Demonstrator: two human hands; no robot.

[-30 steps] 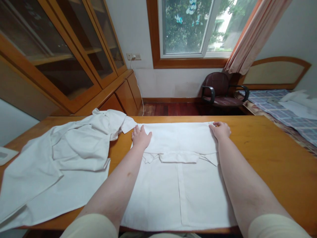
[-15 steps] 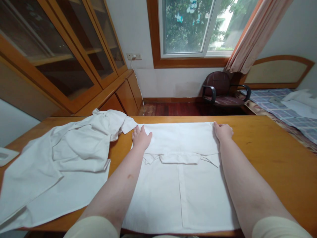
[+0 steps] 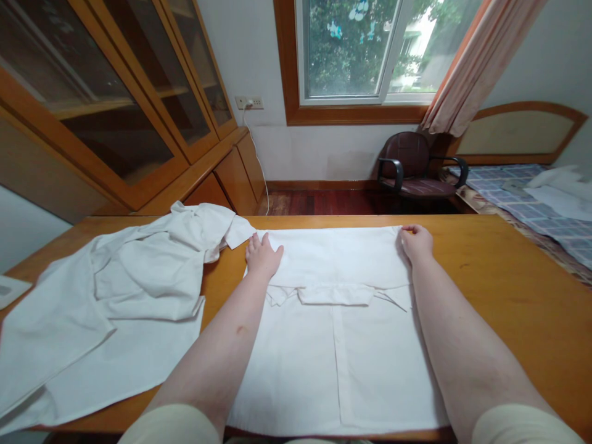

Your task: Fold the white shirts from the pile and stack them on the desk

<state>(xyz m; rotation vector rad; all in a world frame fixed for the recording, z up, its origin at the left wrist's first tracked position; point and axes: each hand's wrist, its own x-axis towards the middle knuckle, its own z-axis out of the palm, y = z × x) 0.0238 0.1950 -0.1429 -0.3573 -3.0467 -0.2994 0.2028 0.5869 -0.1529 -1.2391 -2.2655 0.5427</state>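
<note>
A white garment with a collar and a buttoned front strip, a shirt or coat (image 3: 296,357), lies spread on the wooden table (image 3: 490,296). Its far part is folded over toward me, the folded edge reaching the collar (image 3: 335,296). My left hand (image 3: 263,254) rests flat on the far left corner of the fold, fingers spread. At the far right corner, my right hand (image 3: 417,242) has its fingers pinched together on the cloth edge. A second white garment (image 3: 148,271) lies rumpled on the left, its tip close to my left hand.
A white flat object (image 3: 13,290) sits at the table's left edge. Beyond the table are a glass-door cabinet (image 3: 139,92), a chair with armrests (image 3: 411,163) and a bed (image 3: 536,191) on the right. A white cord (image 3: 259,154) hangs from the wall socket.
Almost nothing differs. The fingers of my right hand have shifted slightly at the corner; my left hand stays on the fold. The view has moved very little.
</note>
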